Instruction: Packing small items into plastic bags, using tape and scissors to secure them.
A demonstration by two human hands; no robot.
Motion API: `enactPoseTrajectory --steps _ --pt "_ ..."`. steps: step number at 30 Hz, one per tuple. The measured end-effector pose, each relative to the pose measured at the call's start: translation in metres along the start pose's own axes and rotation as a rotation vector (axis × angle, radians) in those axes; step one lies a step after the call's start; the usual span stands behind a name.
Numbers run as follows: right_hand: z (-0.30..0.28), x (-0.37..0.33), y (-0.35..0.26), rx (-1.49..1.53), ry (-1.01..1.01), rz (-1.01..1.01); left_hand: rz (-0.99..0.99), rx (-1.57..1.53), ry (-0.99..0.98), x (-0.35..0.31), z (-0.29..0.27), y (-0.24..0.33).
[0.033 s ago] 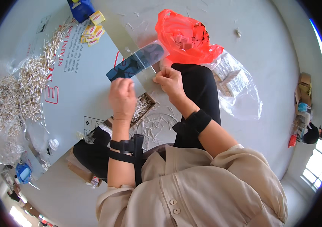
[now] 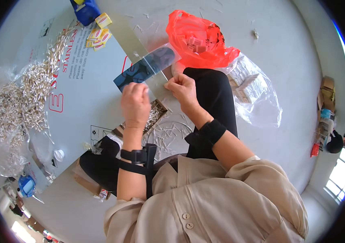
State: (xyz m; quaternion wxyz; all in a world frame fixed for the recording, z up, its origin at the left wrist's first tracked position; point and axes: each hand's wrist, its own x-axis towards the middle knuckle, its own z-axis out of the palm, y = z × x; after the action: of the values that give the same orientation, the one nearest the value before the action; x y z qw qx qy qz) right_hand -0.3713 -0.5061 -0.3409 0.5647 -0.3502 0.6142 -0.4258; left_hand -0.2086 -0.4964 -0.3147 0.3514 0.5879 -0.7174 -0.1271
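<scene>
While the left hand (image 2: 135, 103) curls just beside the near end of a dark blue patterned strip (image 2: 130, 75), I cannot tell how far its grip closes; the right hand (image 2: 184, 91) pinches closed, any held item too small to make out. The strip lies across the edge of the tabletop (image 2: 87, 97), which bears red and black lettering; yellow packets (image 2: 99, 35) show red labels, the red bag (image 2: 192, 30) dark print.
</scene>
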Motion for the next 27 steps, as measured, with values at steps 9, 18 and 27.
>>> enactPoseTrajectory --steps 9,18,27 --pt "-0.003 -0.019 0.000 0.357 -0.018 0.115 -0.119 0.200 -0.136 0.012 0.019 0.032" --pt "-0.004 -0.017 0.003 0.402 -0.029 0.142 -0.059 0.320 -0.162 0.013 0.029 0.028" --pt "-0.005 -0.018 0.001 0.418 -0.035 0.144 -0.063 0.397 -0.190 0.011 0.029 0.025"
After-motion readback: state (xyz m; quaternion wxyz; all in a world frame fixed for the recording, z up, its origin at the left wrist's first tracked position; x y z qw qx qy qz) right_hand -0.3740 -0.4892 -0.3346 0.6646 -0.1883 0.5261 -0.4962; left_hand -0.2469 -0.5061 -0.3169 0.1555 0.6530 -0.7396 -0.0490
